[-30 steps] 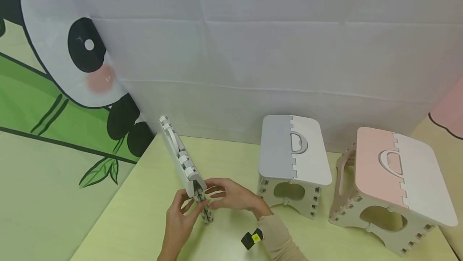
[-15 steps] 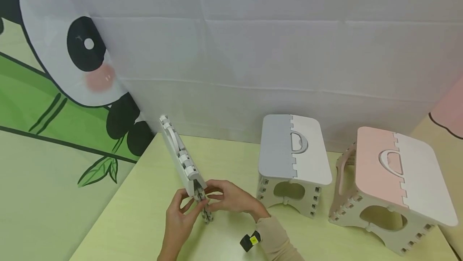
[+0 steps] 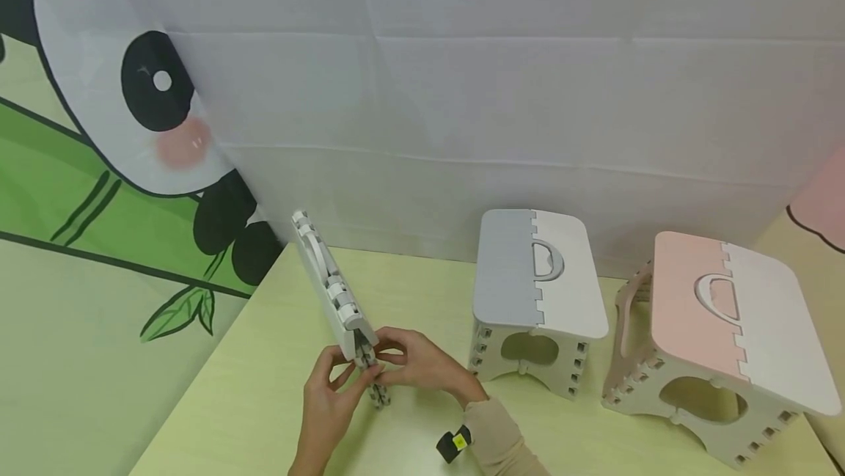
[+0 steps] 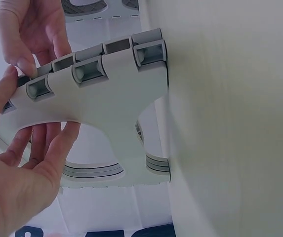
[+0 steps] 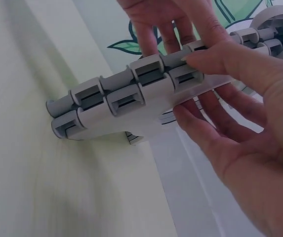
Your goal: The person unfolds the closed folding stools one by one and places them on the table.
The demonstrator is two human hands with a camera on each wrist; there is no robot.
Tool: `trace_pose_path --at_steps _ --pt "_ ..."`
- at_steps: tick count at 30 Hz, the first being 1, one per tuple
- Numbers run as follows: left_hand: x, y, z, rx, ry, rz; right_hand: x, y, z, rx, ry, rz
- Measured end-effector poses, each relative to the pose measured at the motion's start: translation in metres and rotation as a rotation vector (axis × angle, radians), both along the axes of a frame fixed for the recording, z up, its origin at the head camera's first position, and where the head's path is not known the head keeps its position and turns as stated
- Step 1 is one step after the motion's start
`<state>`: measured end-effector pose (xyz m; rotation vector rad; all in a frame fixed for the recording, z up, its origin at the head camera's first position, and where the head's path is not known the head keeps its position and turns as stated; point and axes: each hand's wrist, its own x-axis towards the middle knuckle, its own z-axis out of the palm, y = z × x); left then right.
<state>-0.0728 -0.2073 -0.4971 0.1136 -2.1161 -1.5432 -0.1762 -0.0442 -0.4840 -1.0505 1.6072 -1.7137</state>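
A white folding stool point(image 3: 328, 289), folded flat, stands on edge on the table left of centre. Its hinged legs point(image 3: 370, 373) point toward me, the lower end touching the tabletop. My left hand point(image 3: 328, 401) pinches the leg panel from the left, thumb on the knuckled hinge edge and fingers curled into the oval cutout, as the left wrist view shows on the leg panel point(image 4: 116, 84). From the other side my right hand point(image 3: 422, 363) pinches the same legs; in the right wrist view its thumb lies on the hinge edge point(image 5: 146, 74) and its fingers curl underneath.
To the right stand two unfolded stools: a grey-and-white stool point(image 3: 538, 271) and a larger pink-and-white stool point(image 3: 733, 307). The pale yellow table point(image 3: 218, 388) meets a white cloth backdrop point(image 3: 462, 94) behind. A cartoon panda print point(image 3: 132, 109) covers the left side.
The right wrist and sleeve have shifted slightly to the left. The folded stool and both hands' grip look the same.
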Motion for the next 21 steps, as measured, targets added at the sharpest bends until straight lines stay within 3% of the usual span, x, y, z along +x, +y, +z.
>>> trace_pose_path --at_steps 21 --pt "0.0 -0.002 -0.003 -0.031 -0.003 -0.002 0.001 -0.005 -0.015 -0.093 0.057 -0.02"
